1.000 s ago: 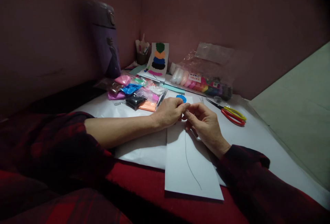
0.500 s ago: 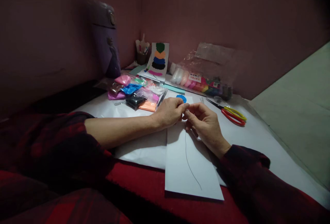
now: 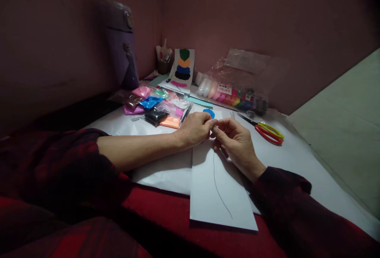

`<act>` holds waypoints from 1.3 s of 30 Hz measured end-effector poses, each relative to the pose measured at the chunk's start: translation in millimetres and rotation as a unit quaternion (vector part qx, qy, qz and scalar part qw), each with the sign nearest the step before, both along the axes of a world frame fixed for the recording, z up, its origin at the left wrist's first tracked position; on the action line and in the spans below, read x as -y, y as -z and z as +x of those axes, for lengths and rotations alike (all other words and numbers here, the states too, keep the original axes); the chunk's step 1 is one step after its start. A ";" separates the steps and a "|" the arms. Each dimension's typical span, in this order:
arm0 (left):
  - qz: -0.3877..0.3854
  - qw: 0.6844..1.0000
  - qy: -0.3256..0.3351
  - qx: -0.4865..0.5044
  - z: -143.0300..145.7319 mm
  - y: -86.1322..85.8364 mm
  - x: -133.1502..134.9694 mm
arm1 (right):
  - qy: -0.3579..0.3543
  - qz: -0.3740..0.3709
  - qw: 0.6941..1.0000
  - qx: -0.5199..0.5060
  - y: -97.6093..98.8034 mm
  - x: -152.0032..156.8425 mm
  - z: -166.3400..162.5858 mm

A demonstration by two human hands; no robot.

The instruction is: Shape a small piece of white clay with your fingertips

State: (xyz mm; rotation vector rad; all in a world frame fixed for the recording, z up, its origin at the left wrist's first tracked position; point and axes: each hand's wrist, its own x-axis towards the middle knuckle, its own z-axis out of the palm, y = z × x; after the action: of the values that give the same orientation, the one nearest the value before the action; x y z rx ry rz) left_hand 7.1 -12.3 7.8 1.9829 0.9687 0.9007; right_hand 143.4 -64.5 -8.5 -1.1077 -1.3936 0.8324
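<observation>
My left hand (image 3: 194,129) and my right hand (image 3: 236,145) meet fingertip to fingertip above a long white card (image 3: 218,188). Both are closed in a pinch around something tiny that I cannot make out. A thin dark curved line runs down the card from below my fingers. A small blue clay blob (image 3: 209,112) sits on the card's far end, just beyond my fingers. Both wrists rest near the card, in dark red plaid sleeves.
Several bagged clay pieces (image 3: 154,105) lie at the left. A bag of clay sticks (image 3: 234,91) lies against the wall. Red and yellow scissors (image 3: 265,131) lie to the right. A sample card (image 3: 182,67), a small cup of tools (image 3: 163,62) and a purple flask (image 3: 120,44) stand behind.
</observation>
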 end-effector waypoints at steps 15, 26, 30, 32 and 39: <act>-0.003 1.000 -0.003 -0.004 0.2 -0.5 0.6 | -0.004 0.008 1.000 0.002 0.6 0.1 0.7; -0.002 1.000 -0.002 -0.008 0.0 0.0 -0.1 | -0.004 0.008 1.000 0.000 1.1 -0.2 0.2; 0.001 1.000 0.001 -0.005 -0.2 0.8 -0.9 | -0.004 -0.003 1.000 0.003 -2.1 0.9 0.1; -0.001 1.000 0.002 -0.006 -0.3 1.0 -1.2 | -0.003 -0.005 1.000 0.003 -2.8 1.0 0.0; 0.003 1.000 0.002 -0.009 0.2 2.4 -2.7 | -0.006 -0.008 1.000 0.002 -1.2 0.9 0.0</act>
State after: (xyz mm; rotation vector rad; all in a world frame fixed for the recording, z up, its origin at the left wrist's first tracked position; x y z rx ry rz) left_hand 7.3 -9.6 5.5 2.0006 0.9732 0.8855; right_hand 143.3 -65.5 -7.3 -1.1145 -1.4003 0.8524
